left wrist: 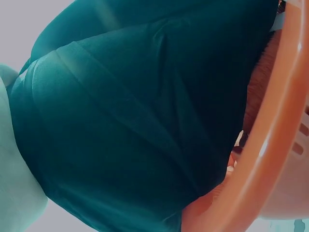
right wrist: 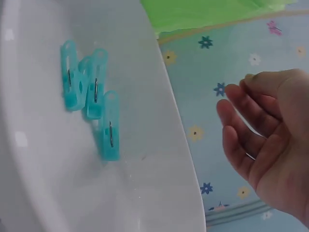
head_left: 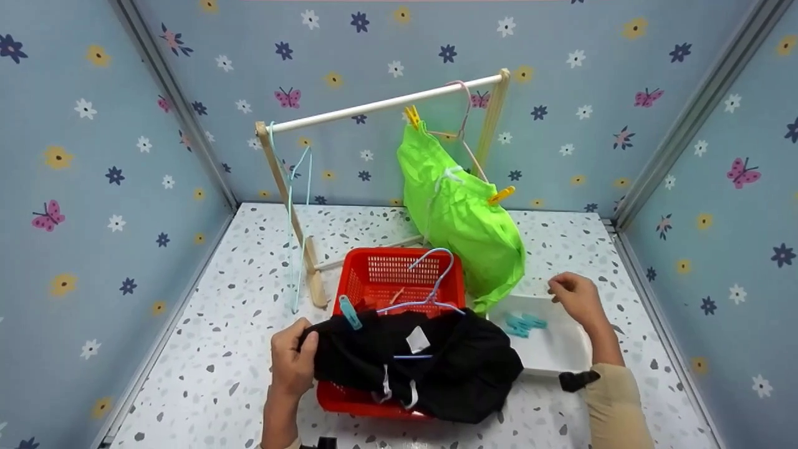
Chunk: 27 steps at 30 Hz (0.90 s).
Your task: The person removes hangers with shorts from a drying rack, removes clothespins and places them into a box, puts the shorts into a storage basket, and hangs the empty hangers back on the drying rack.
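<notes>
Black shorts (head_left: 349, 358) with white drawstrings and a white label lie over a red basket (head_left: 399, 252). My left hand (head_left: 293, 358) grips their left edge, thumb on top; the left wrist view shows the cloth (left wrist: 125, 111) close up. A light blue hanger (head_left: 430, 302) lies at the waistband, its hook pointing up. One teal clothespin (head_left: 350, 313) is clipped at the waistband's left end. My right hand (head_left: 580, 302), fingers loosely bent and holding nothing, hovers over the rim of a white tray (head_left: 561, 358). Several teal clothespins (right wrist: 96, 84) lie together inside it.
Behind the basket stands a rack with a white bar (head_left: 374, 107) and wooden posts. Bright green shorts (head_left: 464, 218) hang there from a pink hanger (head_left: 466, 118) with yellow clothespins (head_left: 502, 195). A bare pale blue hanger (head_left: 293, 218) hangs at the bar's left end. Flowered walls surround the table.
</notes>
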### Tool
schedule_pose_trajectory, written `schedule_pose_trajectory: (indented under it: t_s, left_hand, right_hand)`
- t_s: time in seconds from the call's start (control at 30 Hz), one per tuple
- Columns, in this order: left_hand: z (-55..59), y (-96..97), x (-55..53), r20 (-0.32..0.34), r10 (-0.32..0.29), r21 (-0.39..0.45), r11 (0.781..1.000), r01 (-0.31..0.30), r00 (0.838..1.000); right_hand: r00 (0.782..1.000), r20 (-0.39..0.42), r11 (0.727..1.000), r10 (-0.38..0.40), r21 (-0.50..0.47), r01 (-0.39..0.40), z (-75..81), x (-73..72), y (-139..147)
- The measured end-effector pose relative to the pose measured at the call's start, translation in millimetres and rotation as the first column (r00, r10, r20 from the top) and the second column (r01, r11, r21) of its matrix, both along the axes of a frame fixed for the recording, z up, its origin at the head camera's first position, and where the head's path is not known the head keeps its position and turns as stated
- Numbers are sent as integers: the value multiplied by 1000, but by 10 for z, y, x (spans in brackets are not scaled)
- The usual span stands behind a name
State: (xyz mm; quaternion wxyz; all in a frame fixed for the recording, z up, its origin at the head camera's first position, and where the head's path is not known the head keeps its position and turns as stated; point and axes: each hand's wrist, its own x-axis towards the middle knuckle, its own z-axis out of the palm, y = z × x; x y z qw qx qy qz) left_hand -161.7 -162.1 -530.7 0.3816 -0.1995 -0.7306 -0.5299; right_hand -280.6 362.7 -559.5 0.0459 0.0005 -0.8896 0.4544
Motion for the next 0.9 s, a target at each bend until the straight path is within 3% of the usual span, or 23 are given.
schedule_pose_trajectory:
  t_s: [0.13,0.23,0.47,0.6,0.73,0.83,0.9]
  left_hand:
    - [34,9,22,42,22,-10,1000,-22,999]
    - [126,42,51,75,19,-15,1000,-18,997]
    - [477,170,156,70,-58,4,998,58,996]
    - [559,175,159,23,-50,-18,999,50,998]
    - [634,202,157,-24,-88,-24,996,87,996]
    - [684,231,170,-50,-144,-22,989,143,988]
    - [718,259,183,-60,-177,-23,984,176,982]
  right_hand:
    - [988,-59,978,-140,-162,129,-22,212,7]
    - [971,-101,951,-216,-249,186,-6,397,-33]
    - [945,-181,909,-273,-371,191,181,706,-248]
    - [927,-288,898,-239,-428,98,425,765,-540]
    - [902,-409,913,-137,-404,-45,807,900,-941]
    - [865,-500,914,-25,-363,-184,1039,1027,-1256]
    - [819,-572,885,56,-352,-306,1127,1107,-1444]
